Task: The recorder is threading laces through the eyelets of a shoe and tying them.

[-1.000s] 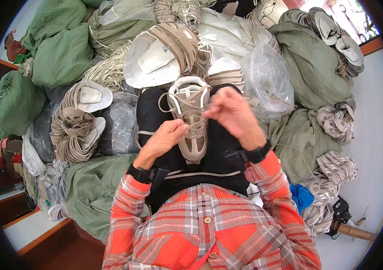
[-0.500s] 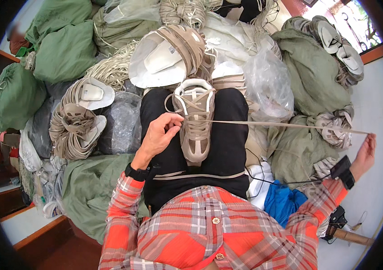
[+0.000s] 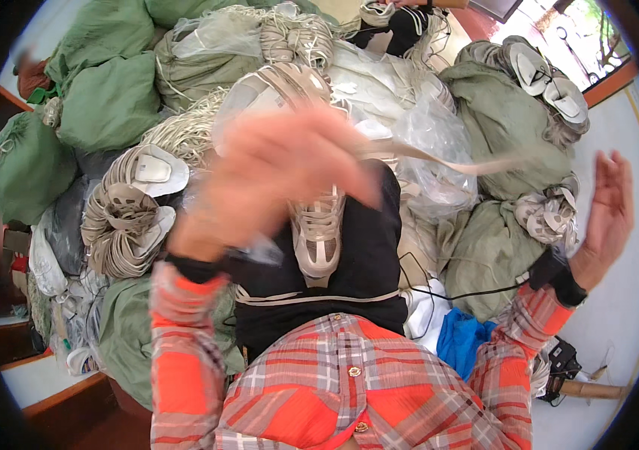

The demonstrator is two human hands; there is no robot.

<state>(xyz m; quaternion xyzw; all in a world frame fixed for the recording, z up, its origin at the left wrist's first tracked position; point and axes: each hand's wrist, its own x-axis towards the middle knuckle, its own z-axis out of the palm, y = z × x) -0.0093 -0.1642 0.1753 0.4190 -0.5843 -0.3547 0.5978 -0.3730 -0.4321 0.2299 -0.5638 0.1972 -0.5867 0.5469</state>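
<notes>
A beige sneaker [image 3: 319,236] lies toe-down on the black cloth [image 3: 368,262] over my lap. My left hand [image 3: 274,176] is raised close to the camera and blurred, covering the top of the shoe. A flat beige shoelace [image 3: 454,159] streams from its fingers out to the right, its far end loose in the air. My right hand [image 3: 608,206] is held far out to the right with palm showing and fingers apart, holding nothing, a short way past the lace's end. Both wrists wear black bands, and a thin black cable [image 3: 477,291] runs to the right one.
Green sacks [image 3: 109,97] and clear plastic bags [image 3: 439,142] are heaped all around. Bundles of beige shoe uppers and white insoles [image 3: 135,206] lie at my left, with more shoes [image 3: 548,214] at the right. A blue cloth [image 3: 462,337] sits by my right elbow. Another person's dark limbs [image 3: 405,22] show at the top.
My left hand has risen from the shoe toward the camera with the lace. My right hand has let go of the lace end and opened, staying out to the right.
</notes>
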